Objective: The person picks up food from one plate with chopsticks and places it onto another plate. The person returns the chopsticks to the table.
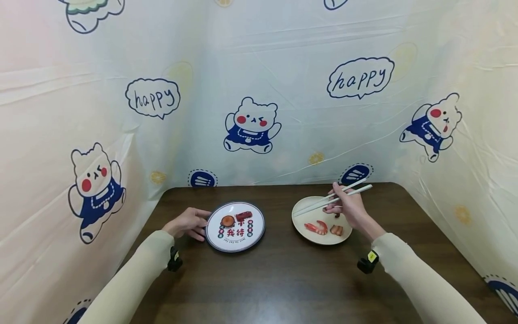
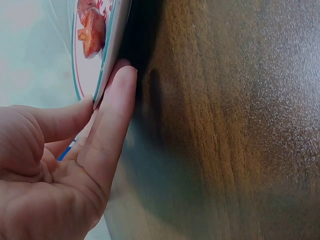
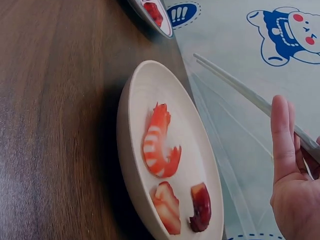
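Note:
My left hand [image 1: 187, 223] pinches the left edge of a white plate [image 1: 235, 207] with a blue rim and printed characters, thumb on the rim and fingers beneath. On that plate lie a round brown food piece [image 1: 228, 221] and a dark red food piece [image 1: 243, 216]. My right hand [image 1: 351, 209] holds a pair of pale chopsticks [image 3: 260, 102] above a cream plate [image 1: 298, 225]. Nothing sits between the chopstick tips. The cream plate carries a shrimp [image 3: 156, 145], a pinkish-brown meat piece [image 3: 168, 207] and a glossy dark red piece [image 3: 201, 207].
Both plates are on a dark brown wooden table [image 1: 267, 279], the white one left and the cream one right. A pale curtain [image 1: 259, 67] printed with cartoon bears surrounds the table's back and sides. Each wrist wears a small black camera [image 1: 175, 259].

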`<state>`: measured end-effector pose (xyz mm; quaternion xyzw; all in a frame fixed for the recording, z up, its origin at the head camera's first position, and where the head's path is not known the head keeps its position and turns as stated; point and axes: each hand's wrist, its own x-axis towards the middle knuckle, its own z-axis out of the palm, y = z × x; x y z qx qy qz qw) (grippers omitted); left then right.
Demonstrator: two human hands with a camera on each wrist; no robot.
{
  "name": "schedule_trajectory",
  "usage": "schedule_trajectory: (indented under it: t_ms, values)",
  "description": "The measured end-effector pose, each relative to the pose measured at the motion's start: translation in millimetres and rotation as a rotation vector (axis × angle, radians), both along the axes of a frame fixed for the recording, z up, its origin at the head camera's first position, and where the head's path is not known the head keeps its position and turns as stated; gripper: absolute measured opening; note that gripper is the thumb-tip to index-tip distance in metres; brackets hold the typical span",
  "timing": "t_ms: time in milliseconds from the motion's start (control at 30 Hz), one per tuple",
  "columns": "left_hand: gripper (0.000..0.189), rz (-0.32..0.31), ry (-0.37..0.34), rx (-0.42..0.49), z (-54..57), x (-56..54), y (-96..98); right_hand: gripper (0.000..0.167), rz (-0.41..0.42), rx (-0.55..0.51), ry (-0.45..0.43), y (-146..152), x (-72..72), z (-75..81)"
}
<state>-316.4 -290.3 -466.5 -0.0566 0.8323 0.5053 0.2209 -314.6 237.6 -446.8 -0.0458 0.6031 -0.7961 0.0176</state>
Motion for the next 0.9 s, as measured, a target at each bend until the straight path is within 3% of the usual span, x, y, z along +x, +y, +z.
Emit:
schedule_trajectory:
  t_ms: [600,900]
  values:
    - [0.056,0.004,-0.008,-0.001,0.0,2.0,-0.3,0.037,0.095,-0.036,0.031,36,4.7,0.1]
    - [0.055,-0.006,0.004,0.000,1.1,3.2,-0.1,0.037,0.115,0.013,-0.006,57,6.0,-3.1]
